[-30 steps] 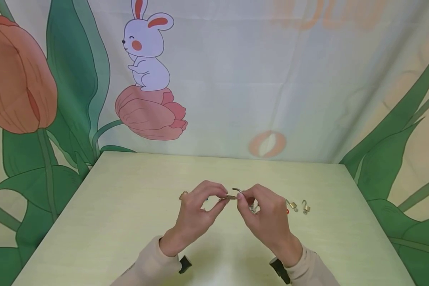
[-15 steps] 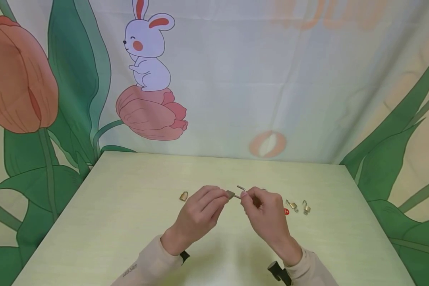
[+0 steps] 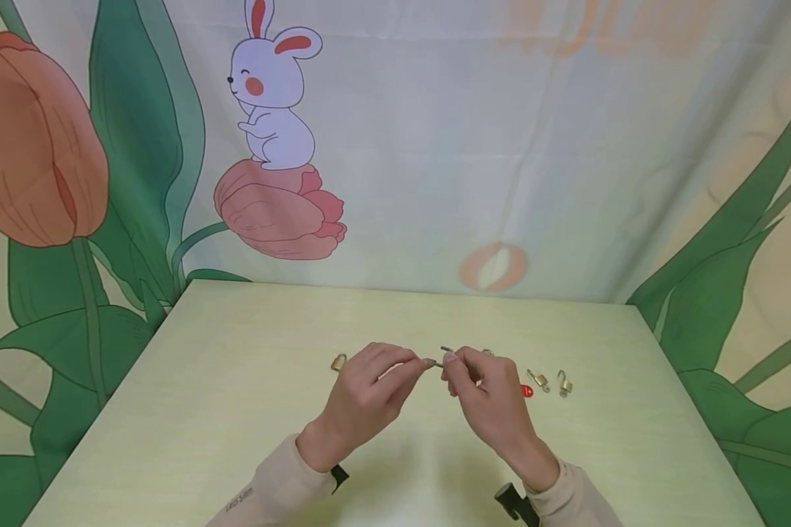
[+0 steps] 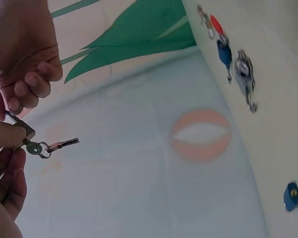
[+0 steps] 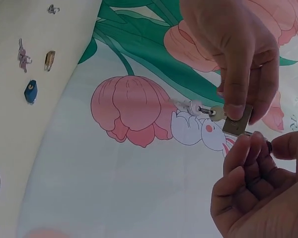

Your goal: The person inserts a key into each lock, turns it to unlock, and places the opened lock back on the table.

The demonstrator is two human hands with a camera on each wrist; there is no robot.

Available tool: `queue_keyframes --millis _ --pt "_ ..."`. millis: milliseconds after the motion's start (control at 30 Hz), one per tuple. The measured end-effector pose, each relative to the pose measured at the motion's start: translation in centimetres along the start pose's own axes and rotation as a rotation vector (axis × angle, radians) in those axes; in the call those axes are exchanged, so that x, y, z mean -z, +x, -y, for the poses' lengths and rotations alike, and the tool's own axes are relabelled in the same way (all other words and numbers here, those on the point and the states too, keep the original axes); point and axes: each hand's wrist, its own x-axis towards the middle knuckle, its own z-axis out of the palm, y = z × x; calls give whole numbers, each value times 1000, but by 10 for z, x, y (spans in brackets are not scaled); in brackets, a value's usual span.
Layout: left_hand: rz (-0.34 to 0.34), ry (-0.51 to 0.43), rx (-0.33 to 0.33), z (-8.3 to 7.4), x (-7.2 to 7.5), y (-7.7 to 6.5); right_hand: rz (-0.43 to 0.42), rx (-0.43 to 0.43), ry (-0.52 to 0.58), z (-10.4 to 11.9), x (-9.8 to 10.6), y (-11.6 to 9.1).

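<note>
Held up over the table, a small brass padlock sits between my two hands. My left hand pinches its body and the key at its bottom between thumb and fingers. From that key hangs a ring with a second key. My right hand pinches the shackle, which shows swung out from the body in the head view. Fingers cover part of the shackle in both wrist views.
On the table, a brass padlock lies left of my hands. Two small padlocks, one beside another, lie right, near a red piece. The left wrist view also shows a grey padlock and a blue one.
My left hand has turned over, tilting the padlock, and shows more of its back. Both hands have shifted slightly right, uncovering the brass padlock at left. The grips on the padlock stay.
</note>
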Motion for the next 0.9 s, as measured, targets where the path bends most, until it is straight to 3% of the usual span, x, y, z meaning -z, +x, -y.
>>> queue_keyframes --millis 133,333,500,667,900 --pt "51 -185 245 -1 1 -2 -42 113 -56 -2 2 1" --pt "124 -302 515 0 6 0 -73 258 -146 -3 9 0" --pt "173 -367 672 2 8 1 -61 321 -277 -10 16 -3" --pt "224 -422 788 5 7 0 -20 387 -379 -20 23 -7" --pt "327 -481 938 12 0 -5 21 402 -452 -35 31 -13"
